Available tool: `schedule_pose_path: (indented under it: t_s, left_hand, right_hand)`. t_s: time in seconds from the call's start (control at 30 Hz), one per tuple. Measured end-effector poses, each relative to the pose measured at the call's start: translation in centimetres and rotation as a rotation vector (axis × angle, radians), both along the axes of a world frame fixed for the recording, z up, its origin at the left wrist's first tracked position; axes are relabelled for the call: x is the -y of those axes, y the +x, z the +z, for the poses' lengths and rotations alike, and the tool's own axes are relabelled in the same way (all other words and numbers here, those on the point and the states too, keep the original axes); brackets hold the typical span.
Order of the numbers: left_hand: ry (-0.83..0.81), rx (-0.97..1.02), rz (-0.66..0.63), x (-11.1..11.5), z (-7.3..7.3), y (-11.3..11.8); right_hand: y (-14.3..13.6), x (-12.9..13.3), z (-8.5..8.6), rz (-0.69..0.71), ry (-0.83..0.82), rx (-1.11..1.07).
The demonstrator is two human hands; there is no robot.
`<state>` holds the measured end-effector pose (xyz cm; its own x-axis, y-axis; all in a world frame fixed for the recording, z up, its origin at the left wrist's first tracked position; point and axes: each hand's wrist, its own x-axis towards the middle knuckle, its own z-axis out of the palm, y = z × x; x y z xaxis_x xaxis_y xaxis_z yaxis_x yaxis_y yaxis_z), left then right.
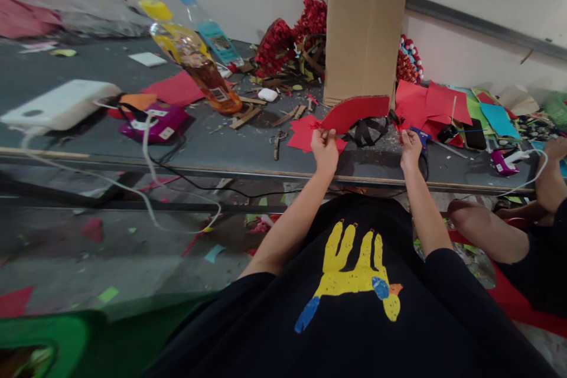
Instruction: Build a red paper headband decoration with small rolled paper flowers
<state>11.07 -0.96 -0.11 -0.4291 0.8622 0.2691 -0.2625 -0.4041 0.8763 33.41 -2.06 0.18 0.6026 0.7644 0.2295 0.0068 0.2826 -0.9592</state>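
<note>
My left hand [325,150] is closed in a pinch at the left end of a curved red strip [357,113], above the table's front edge. Beneath that hand lie red paper pieces [303,134]. My right hand [410,147] is also pinched closed, near a small red bit, beside a blue tool [420,137]; what its fingertips hold is too small to tell. A black strap-like bundle [370,132] rests on the table between my hands. Behind the strip stands a tall cardboard piece [365,29].
Two bottles [199,65], a white power strip [62,105] and a purple device [155,124] stand left on the grey table [248,153]. Colored papers [447,106] lie right. Another person's hand [556,150] is at far right. A cable hangs below the edge.
</note>
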Motion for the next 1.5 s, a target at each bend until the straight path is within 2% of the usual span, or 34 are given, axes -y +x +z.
schedule_pose_path:
  t_s: [0.53, 0.83, 1.07, 1.23, 1.5]
  left_hand:
    - [-0.022, 0.119, -0.001, -0.4, -0.3, -0.2]
    - [-0.027, 0.105, 0.007, -0.7, -0.6, -0.3]
    - [-0.013, 0.038, 0.002, -0.4, -0.5, -0.2]
    - [0.011, -0.005, 0.016, -0.2, -0.3, -0.2]
    - [-0.009, -0.134, 0.059, 0.1, -0.3, -0.4]
  right_hand:
    - [0.2, -0.1, -0.5, -0.006, 0.028, -0.031]
    - [0.3, -0.2, -0.5, -0.011, 0.013, -0.027]
    - [0.1, 0.1, -0.1, 0.053, 0.004, -0.007]
    - [-0.2, 0.3, 0.3, -0.011, 0.055, -0.010]
    - [-0.6, 0.8, 0.6, -0.050, 0.086, 0.105]
